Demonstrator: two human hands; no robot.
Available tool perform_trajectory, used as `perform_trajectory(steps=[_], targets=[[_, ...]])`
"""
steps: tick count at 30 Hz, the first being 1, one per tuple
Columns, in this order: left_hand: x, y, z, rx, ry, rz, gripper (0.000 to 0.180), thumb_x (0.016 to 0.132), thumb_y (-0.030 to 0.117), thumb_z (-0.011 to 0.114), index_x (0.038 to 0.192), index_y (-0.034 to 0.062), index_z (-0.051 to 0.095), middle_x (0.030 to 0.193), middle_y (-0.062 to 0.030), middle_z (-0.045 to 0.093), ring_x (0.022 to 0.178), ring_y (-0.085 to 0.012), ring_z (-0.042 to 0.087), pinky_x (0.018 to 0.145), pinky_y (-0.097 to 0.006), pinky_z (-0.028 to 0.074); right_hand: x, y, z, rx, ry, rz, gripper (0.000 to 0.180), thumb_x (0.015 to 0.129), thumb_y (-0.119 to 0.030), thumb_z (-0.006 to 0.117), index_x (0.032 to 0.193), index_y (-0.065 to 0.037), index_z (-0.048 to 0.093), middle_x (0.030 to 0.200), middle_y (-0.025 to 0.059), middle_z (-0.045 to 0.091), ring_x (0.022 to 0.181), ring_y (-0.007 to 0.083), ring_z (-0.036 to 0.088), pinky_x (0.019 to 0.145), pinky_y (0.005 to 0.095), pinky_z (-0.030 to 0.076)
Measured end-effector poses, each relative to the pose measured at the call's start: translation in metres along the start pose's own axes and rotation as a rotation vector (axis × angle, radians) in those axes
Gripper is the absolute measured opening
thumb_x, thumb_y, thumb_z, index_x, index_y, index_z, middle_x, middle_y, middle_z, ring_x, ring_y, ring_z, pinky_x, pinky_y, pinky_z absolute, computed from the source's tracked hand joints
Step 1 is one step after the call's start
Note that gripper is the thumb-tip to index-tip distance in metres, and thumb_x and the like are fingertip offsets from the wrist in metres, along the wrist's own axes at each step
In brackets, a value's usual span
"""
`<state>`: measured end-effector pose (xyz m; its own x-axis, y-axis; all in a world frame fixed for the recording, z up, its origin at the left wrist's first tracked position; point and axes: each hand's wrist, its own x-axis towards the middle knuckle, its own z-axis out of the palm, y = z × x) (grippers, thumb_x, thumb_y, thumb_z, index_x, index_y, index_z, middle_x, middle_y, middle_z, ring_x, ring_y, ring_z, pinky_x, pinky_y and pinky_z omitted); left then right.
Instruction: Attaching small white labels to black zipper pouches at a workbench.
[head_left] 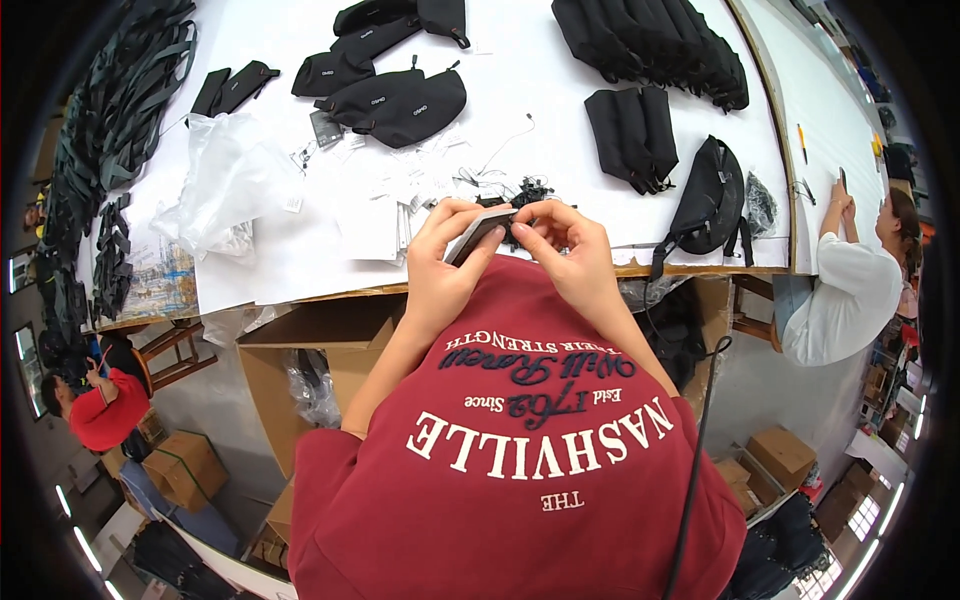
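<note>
At the near table edge, my left hand (450, 250) is closed around a thin, dark slab with a pale rim that looks like a phone (480, 233). It is held tilted, its upper end toward the right. My right hand (568, 250) is closed in a pinch at that upper end; the fingertips hide what they grip there. Just beyond the hands lies a small heap of black cords (535, 190). White paper tags (400, 180) are scattered to its left, beside a stack of white cards (368, 228).
Black pouches (400, 105) lie at the far middle, with more in rows (650, 45) at the far right. A black waist bag (708, 200) sits right. Clear plastic bags (235, 180) and black straps (125, 100) are left. A cardboard box (320, 350) stands below the table. Other people work at both sides.
</note>
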<state>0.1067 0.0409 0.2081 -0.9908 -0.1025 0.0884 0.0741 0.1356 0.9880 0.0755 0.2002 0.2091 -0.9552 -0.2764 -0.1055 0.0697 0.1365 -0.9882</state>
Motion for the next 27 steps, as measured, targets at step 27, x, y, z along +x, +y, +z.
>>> perform_trajectory(steps=[27], targets=[[0.022,-0.025,-0.018,-0.567,-0.484,-0.358,0.012,0.091,0.015,0.055,0.093,0.0036,0.059,0.083,0.0005,0.058,0.076,-0.0037,0.052,0.067,-0.019,0.041,0.015,-0.005,-0.016,-0.070,-0.260,-0.118,0.010,0.085,-0.012,0.064,0.085,-0.003,0.061,0.063,-0.0016,0.058,0.050,0.0044,0.047,0.047,0.0198,0.037]])
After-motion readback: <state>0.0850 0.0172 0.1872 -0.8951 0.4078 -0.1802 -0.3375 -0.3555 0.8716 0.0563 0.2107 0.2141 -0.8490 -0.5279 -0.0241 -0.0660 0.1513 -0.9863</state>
